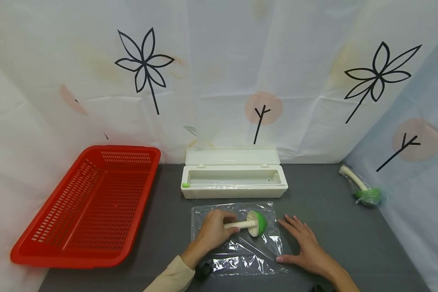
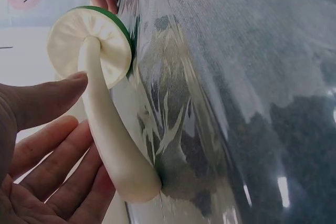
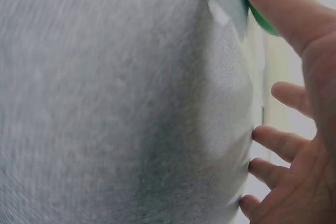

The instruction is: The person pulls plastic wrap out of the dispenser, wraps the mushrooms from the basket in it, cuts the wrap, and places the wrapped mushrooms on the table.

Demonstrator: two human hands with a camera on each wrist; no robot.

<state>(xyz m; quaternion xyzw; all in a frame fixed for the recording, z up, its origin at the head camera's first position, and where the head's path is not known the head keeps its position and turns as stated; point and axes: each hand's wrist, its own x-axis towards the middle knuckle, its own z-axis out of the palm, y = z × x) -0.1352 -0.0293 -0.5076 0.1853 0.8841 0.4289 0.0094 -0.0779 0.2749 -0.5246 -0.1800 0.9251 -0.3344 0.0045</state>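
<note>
Around the clear plastic film [image 1: 250, 249] we see a red plastic basket [image 1: 100, 211] at nine o'clock and an open-lidded white dispenser [image 1: 234, 192] at twelve, the left hand [image 1: 214, 229] pinching a green-capped mushroom [image 1: 252, 224] by its stem over the film, the right hand [image 1: 307, 248] spread at its three-o'clock edge.

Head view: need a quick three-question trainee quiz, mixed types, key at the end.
1. Which hand grips the mushroom over the clear film?
2. True or false: the lid of the white box is open.
3. Where is the wrapped mushroom? A) in the red basket B) right of the white box C) inside the white box

Key: 1. The left hand; 2. True; 3. B
</note>
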